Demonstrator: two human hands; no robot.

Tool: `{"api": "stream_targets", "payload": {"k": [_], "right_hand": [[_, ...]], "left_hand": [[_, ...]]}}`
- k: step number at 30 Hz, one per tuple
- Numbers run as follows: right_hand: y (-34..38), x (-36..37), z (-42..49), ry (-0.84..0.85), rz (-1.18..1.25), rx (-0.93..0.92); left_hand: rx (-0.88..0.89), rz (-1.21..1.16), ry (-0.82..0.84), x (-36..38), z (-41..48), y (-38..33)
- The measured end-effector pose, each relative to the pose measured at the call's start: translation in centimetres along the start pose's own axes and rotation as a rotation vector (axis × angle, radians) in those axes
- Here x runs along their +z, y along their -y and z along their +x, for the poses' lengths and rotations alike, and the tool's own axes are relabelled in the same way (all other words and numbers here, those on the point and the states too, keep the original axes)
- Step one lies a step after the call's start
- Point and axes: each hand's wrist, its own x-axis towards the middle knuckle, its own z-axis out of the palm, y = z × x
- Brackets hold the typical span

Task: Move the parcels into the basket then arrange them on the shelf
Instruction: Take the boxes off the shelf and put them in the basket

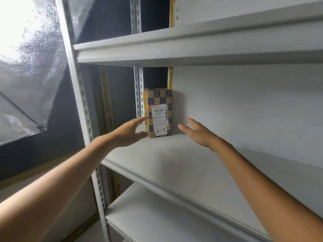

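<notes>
Brown-and-blue checked wrapping covers the parcel, which stands upright at the back left corner of the middle shelf. It leans against the white back panel, beside a slotted grey post. A white shipping label sits on its front, and a smaller tag below it reads "A-1". The left hand reaches in from the left with its fingers straight and gripping nothing. Its forefinger and thumb are at the parcel's left edge, but whether they touch it cannot be told. The right hand hovers just right of the parcel and clear of it, fingers spread and holding nothing. A grey translucent sheet hangs to the left of the rack.
</notes>
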Motion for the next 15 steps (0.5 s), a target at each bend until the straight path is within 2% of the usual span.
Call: {"api": "stream_targets", "payload": {"k": [9, 15], "right_hand": [[-1.3, 2.8, 9.6, 0.016, 0.017, -0.021], [-1.3, 4.5, 15.5, -0.063, 0.028, 0.007]], "left_hand": [[-0.09, -0.005, 0.014, 0.3, 7.2, 6.2], [-0.05, -0.096, 0.037, 0.9, 12.5, 8.8]]}}
